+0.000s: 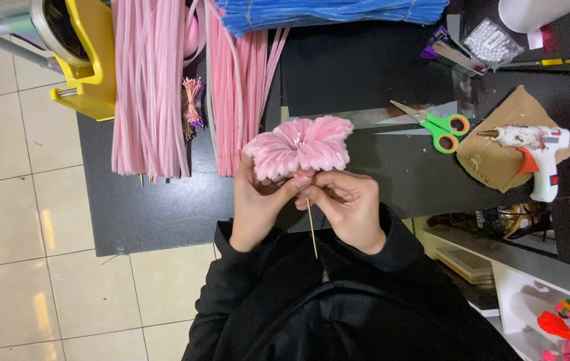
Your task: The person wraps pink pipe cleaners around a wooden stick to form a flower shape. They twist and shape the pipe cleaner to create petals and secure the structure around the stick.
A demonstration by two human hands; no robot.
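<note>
At the far left stood a yellow tape dispenser (84, 60) on the edge of the black table (151, 207), and beside it lay bundles of pink pipe cleaners (148, 87), with blue pipe cleaners (325, 12) stacked above. In the middle, the left hand (258, 207) was curled around the base of a pink pipe-cleaner flower (300, 148), fingers closed just under the petals, while the right hand (348, 204) pinched the same spot from the other side — both gripping where the bloom met its thin wooden stick (312, 230), which pointed down toward the black sleeves. The step looked like fixing the flower head onto the stick; the next move would call for a steady hold at that joint. To the right lay green-handled scissors (442, 127) and — on brown cardboard (499, 164) — a white glue gun (532, 150), untouched.
</note>
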